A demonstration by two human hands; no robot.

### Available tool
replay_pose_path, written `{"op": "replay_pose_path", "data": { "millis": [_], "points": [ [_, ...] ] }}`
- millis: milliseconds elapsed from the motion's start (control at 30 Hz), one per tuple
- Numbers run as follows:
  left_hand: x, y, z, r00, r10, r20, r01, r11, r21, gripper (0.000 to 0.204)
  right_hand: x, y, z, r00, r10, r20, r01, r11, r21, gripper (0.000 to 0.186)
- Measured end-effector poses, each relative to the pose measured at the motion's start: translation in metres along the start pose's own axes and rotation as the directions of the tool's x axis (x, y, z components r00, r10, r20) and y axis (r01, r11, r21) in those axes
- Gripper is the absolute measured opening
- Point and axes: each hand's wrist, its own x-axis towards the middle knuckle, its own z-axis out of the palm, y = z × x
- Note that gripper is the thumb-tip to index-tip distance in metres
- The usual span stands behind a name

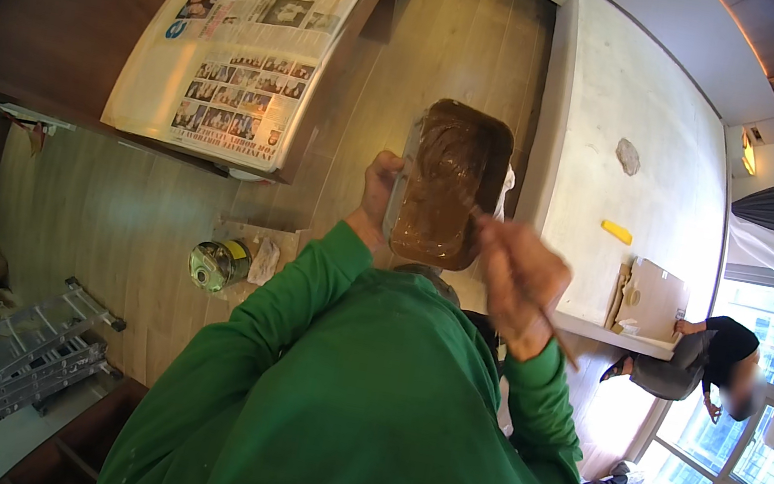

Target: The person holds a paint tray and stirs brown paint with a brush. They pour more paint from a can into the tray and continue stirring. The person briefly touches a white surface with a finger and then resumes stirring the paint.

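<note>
A rectangular paint tray (415, 228) with thick glossy brown liquid inside is held up in front of me. My left hand (378, 192) grips its left side, fingers wrapped round the rim. In my right hand (525, 279), closed by the tray's right lower edge, is a thin brown stick (565, 345). Its front end reaches over the tray into the brown liquid; whether it carries bristles I cannot make out. The right hand is slightly blurred.
Newspaper (257, 39) covers a surface at upper left. A paint can (220, 263) stands on the floor at left, beyond it a folded stepladder (46, 350). The long pale platform (652, 102) at right bears a yellow tool (616, 232) and cardboard (653, 299); another person (692, 361) is beside it.
</note>
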Motion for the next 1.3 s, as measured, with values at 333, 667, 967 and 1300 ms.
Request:
{"op": "replay_pose_path", "data": {
  "millis": [333, 667, 967, 1300],
  "points": [
    [-0.004, -0.008, 0.008, 0.999, -0.046, -0.006, 0.046, 0.999, 0.026, 0.084, -0.01, 0.001, 0.0, 0.998, 0.055, -0.03, -0.055, 0.998, 0.007, 0.012],
    [-0.01, -0.011, -0.002, 0.996, -0.092, -0.013, 0.092, 0.996, -0.002, 0.082, -0.012, 0.005, 0.019, 0.965, 0.068, -0.253, -0.04, 0.993, 0.112, 0.012],
    [-0.024, -0.015, 0.01, 0.993, -0.105, -0.052, 0.106, 0.994, 0.015, 0.082, -0.016, -0.011, 0.006, 0.929, 0.218, -0.3, -0.163, 0.967, 0.198, 0.008],
    [-0.028, -0.017, 0.021, 0.991, -0.121, -0.053, 0.124, 0.99, 0.064, 0.081, -0.022, -0.007, 0.011, 0.957, 0.18, -0.228, -0.123, 0.962, 0.244, 0.009]
  ]
}}
